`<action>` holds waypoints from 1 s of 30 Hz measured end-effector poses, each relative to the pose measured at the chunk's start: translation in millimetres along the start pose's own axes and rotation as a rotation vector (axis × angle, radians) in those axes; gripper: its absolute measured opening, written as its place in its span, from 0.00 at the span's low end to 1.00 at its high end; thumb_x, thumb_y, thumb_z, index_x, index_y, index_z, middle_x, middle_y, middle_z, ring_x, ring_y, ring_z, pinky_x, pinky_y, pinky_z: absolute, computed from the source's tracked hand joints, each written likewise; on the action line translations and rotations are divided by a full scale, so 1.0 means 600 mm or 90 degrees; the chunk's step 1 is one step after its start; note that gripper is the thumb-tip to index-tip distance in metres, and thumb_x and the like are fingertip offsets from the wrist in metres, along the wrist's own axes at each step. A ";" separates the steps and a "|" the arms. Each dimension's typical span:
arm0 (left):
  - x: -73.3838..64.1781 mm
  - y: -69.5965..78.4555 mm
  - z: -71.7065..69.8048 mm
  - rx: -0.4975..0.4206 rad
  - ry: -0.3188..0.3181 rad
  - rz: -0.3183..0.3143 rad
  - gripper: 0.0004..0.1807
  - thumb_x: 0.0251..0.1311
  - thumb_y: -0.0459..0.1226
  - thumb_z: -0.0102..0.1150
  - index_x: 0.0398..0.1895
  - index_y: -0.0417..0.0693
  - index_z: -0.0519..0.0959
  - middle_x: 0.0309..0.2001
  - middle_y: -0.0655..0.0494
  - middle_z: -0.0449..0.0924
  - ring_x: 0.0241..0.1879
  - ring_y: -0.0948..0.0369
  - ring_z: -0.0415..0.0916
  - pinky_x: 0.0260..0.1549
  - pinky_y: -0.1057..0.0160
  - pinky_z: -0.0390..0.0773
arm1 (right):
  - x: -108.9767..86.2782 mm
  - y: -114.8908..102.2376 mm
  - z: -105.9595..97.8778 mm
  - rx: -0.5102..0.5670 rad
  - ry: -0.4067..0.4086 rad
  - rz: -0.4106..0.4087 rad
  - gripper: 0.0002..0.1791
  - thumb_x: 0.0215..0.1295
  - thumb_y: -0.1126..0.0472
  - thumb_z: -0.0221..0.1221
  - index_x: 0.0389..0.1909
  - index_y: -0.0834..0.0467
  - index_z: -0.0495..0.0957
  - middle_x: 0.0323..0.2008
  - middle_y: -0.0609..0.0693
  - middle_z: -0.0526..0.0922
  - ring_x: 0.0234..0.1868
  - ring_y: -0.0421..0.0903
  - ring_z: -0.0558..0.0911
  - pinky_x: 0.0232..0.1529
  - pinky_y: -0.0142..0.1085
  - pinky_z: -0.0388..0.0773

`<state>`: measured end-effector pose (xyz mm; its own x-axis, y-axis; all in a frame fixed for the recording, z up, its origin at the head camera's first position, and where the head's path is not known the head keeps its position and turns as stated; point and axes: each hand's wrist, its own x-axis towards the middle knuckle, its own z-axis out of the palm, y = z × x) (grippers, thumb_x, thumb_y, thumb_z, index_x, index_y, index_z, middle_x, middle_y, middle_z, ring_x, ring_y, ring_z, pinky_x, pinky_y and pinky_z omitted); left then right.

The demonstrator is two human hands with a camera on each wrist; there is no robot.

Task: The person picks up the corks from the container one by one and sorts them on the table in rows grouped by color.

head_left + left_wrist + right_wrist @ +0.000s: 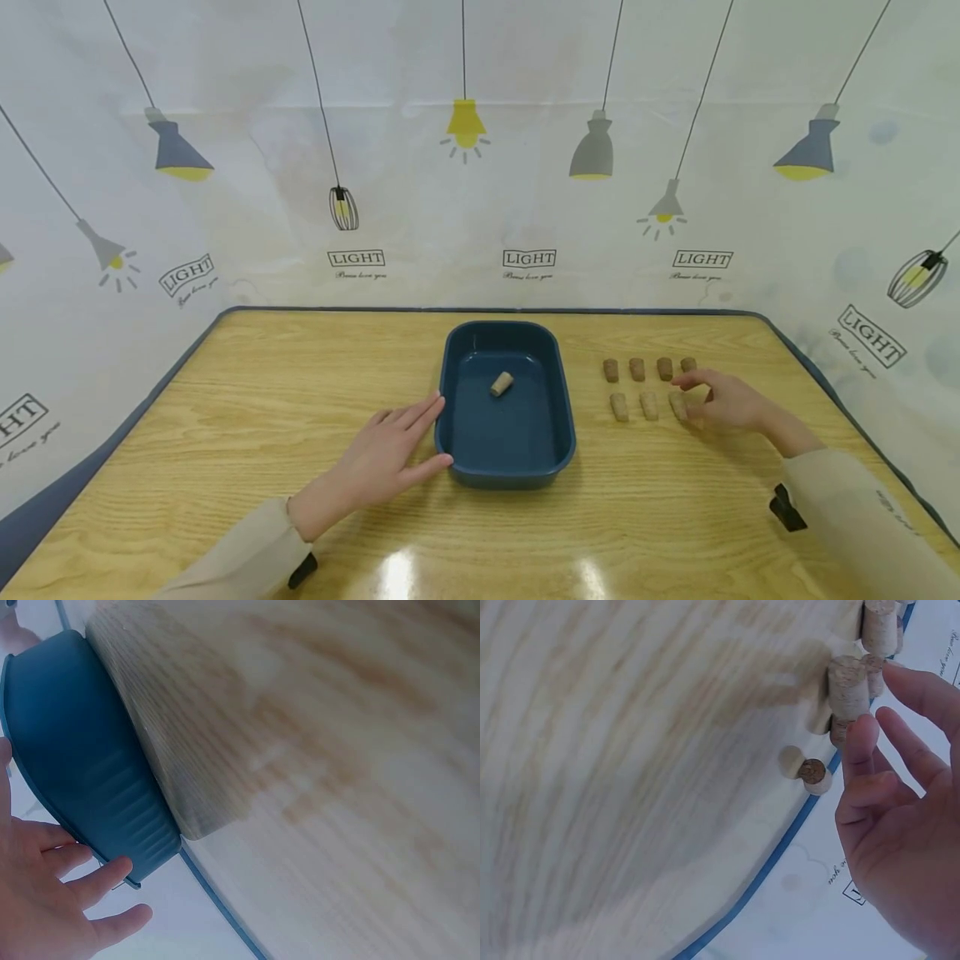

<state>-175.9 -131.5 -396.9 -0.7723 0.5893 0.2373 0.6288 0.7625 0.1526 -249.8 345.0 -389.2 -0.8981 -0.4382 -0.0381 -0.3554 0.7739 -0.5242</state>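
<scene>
A deep blue rectangular tray stands mid-table with one light cork lying on its floor. My left hand rests its spread, nearly straight fingers against the tray's left rim, as the left wrist view also shows. My right hand reaches to the right end of the cork rows. Its thumb and fingers are apart, beside a light cork at the near row's end; no firm grip on it shows. Two more light corks, including one in the middle, stand in that row.
Behind the light corks runs a row of several darker brown corks. The wooden table ends at a blue edging, with a white lamp-print backdrop around it. Black straps hang at both sleeves.
</scene>
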 end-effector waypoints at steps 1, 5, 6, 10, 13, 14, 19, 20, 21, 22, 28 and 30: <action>0.000 0.000 0.000 0.001 0.001 0.000 0.39 0.59 0.62 0.35 0.67 0.48 0.52 0.65 0.54 0.52 0.58 0.58 0.60 0.51 0.50 0.61 | 0.001 -0.002 -0.002 -0.003 0.006 -0.007 0.23 0.57 0.65 0.56 0.52 0.71 0.67 0.46 0.68 0.70 0.24 0.44 0.72 0.24 0.36 0.70; -0.001 -0.001 0.001 0.006 0.005 -0.001 0.39 0.59 0.62 0.35 0.67 0.49 0.52 0.65 0.54 0.52 0.58 0.58 0.60 0.51 0.51 0.61 | 0.007 -0.012 -0.009 -0.031 0.031 -0.021 0.22 0.59 0.62 0.55 0.52 0.70 0.68 0.46 0.66 0.71 0.35 0.54 0.74 0.30 0.41 0.71; -0.001 -0.001 0.001 0.006 0.005 0.000 0.39 0.59 0.62 0.35 0.67 0.49 0.52 0.65 0.54 0.52 0.58 0.58 0.60 0.51 0.51 0.61 | 0.009 -0.017 -0.009 -0.037 0.036 -0.022 0.22 0.59 0.62 0.55 0.51 0.70 0.69 0.46 0.66 0.71 0.39 0.57 0.73 0.33 0.44 0.71; -0.001 0.000 0.000 0.005 0.004 0.000 0.39 0.59 0.62 0.35 0.67 0.49 0.52 0.65 0.54 0.52 0.58 0.57 0.60 0.51 0.50 0.61 | 0.019 -0.038 -0.010 -0.054 0.043 -0.035 0.22 0.59 0.60 0.56 0.51 0.70 0.69 0.46 0.64 0.72 0.41 0.58 0.73 0.37 0.48 0.70; -0.001 0.000 -0.001 0.002 0.002 -0.002 0.40 0.58 0.62 0.34 0.67 0.49 0.52 0.65 0.54 0.52 0.58 0.57 0.61 0.51 0.50 0.61 | 0.028 -0.060 -0.008 -0.058 0.049 -0.051 0.22 0.59 0.61 0.56 0.50 0.70 0.69 0.44 0.64 0.73 0.32 0.49 0.74 0.32 0.43 0.70; -0.001 0.000 -0.001 0.001 0.001 -0.002 0.40 0.58 0.62 0.34 0.67 0.49 0.52 0.65 0.54 0.52 0.57 0.57 0.61 0.51 0.50 0.61 | 0.031 -0.068 -0.007 -0.058 0.051 -0.057 0.22 0.59 0.61 0.56 0.50 0.70 0.69 0.44 0.64 0.74 0.29 0.46 0.73 0.30 0.41 0.70; -0.001 0.000 -0.001 0.001 -0.003 -0.005 0.40 0.58 0.63 0.34 0.67 0.49 0.51 0.66 0.54 0.52 0.58 0.58 0.60 0.52 0.50 0.60 | 0.047 -0.104 0.002 -0.049 0.063 -0.081 0.20 0.58 0.62 0.57 0.50 0.68 0.70 0.43 0.62 0.75 0.23 0.41 0.70 0.25 0.37 0.68; -0.001 0.000 -0.001 0.001 -0.004 -0.005 0.40 0.58 0.63 0.34 0.67 0.49 0.51 0.66 0.54 0.51 0.58 0.58 0.60 0.52 0.50 0.60 | 0.050 -0.111 0.003 -0.045 0.063 -0.085 0.20 0.58 0.63 0.57 0.50 0.67 0.71 0.42 0.61 0.75 0.22 0.41 0.70 0.25 0.36 0.68; -0.001 0.000 -0.001 0.001 -0.005 -0.004 0.40 0.58 0.63 0.34 0.67 0.49 0.51 0.66 0.54 0.51 0.58 0.58 0.60 0.52 0.50 0.60 | 0.053 -0.116 0.005 -0.039 0.063 -0.092 0.19 0.58 0.63 0.57 0.50 0.67 0.71 0.42 0.60 0.75 0.22 0.41 0.70 0.24 0.36 0.68; -0.001 0.000 -0.001 0.000 -0.005 -0.004 0.40 0.58 0.63 0.34 0.67 0.49 0.51 0.66 0.54 0.51 0.58 0.58 0.60 0.52 0.50 0.60 | 0.056 -0.122 0.007 -0.029 0.062 -0.099 0.19 0.58 0.63 0.57 0.50 0.67 0.71 0.43 0.60 0.75 0.21 0.41 0.71 0.24 0.36 0.69; -0.001 0.000 -0.002 -0.001 -0.004 -0.001 0.40 0.58 0.62 0.34 0.67 0.48 0.51 0.65 0.54 0.52 0.58 0.57 0.60 0.52 0.51 0.60 | 0.074 -0.158 0.018 -0.007 0.058 -0.147 0.18 0.59 0.62 0.57 0.48 0.66 0.72 0.41 0.58 0.76 0.20 0.39 0.71 0.25 0.35 0.71; -0.001 0.000 -0.002 -0.001 -0.005 -0.002 0.40 0.58 0.62 0.34 0.67 0.48 0.51 0.65 0.54 0.52 0.58 0.57 0.60 0.52 0.50 0.60 | 0.078 -0.171 0.021 -0.009 0.058 -0.153 0.18 0.59 0.61 0.57 0.49 0.65 0.72 0.42 0.56 0.76 0.21 0.38 0.71 0.26 0.35 0.71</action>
<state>-175.5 -132.1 -395.9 -0.7745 0.5892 0.2300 0.6268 0.7638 0.1540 -251.9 239.2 -347.7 -0.8067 -0.5679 0.1638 -0.5647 0.6588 -0.4971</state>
